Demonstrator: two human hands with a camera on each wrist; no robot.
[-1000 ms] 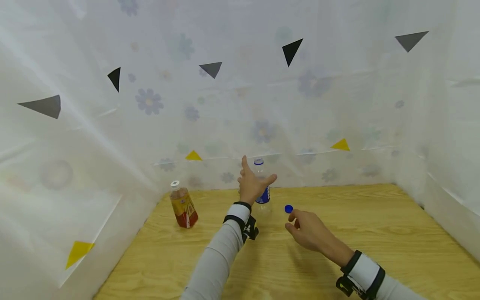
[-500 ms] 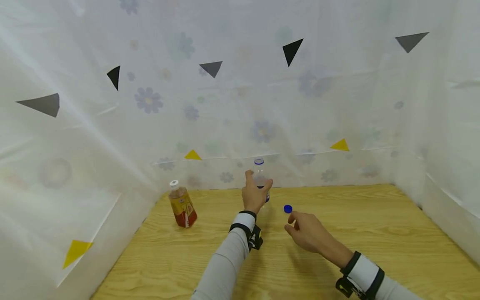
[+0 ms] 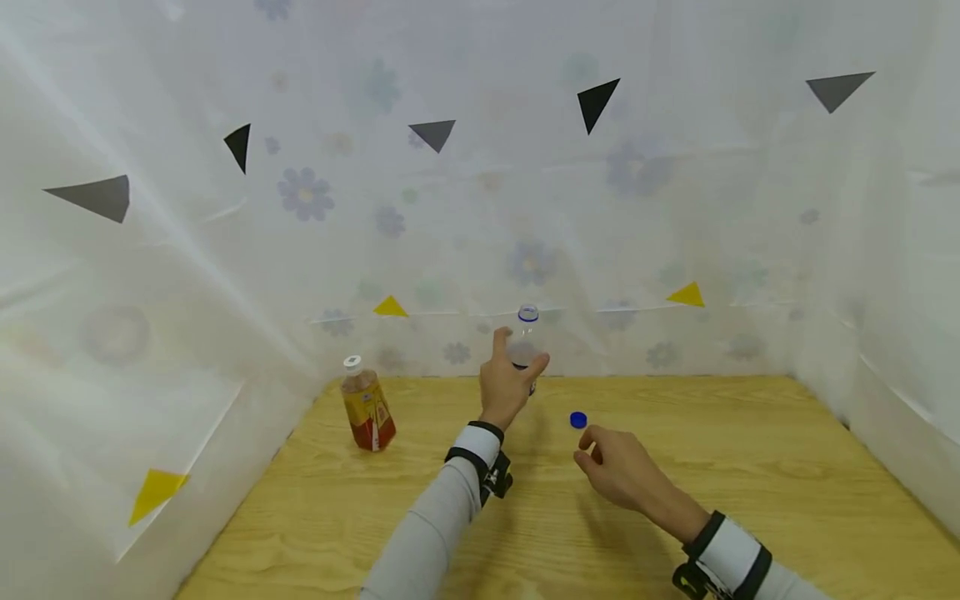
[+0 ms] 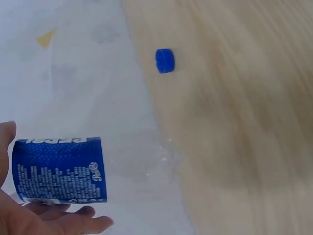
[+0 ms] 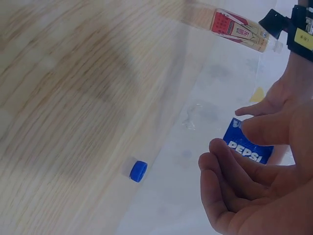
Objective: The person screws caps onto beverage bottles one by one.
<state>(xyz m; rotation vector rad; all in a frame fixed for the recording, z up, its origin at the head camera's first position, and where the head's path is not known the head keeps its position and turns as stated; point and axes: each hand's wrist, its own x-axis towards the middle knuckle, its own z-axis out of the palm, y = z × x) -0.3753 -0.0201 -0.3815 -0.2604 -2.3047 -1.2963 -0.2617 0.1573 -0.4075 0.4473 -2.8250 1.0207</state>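
My left hand (image 3: 508, 385) holds a clear, capless Pepsi bottle (image 3: 528, 332) round its blue label (image 4: 59, 171), thumb on one side and fingers on the other. The bottle's open mouth tips a little toward me in the head view, and its lower part is hidden behind the hand. My right hand (image 3: 621, 468) hovers above the table with fingers loosely curled and nothing in them. Just beyond its fingertips lies a blue bottle cap (image 3: 577, 420), seen also in the right wrist view as a blue cap (image 5: 138, 171) on the wood.
A drink bottle with a white cap and a yellow label (image 3: 367, 408) stands at the left of the wooden table (image 3: 720, 467). Pale plastic sheeting (image 3: 465, 208) walls off the back and both sides. Black wrist straps with cameras sit on both forearms.
My left hand has come onto the Pepsi bottle and closed round it. The bottle has risen slightly and tilted, its mouth now facing me more. The right hand stays nearly still.
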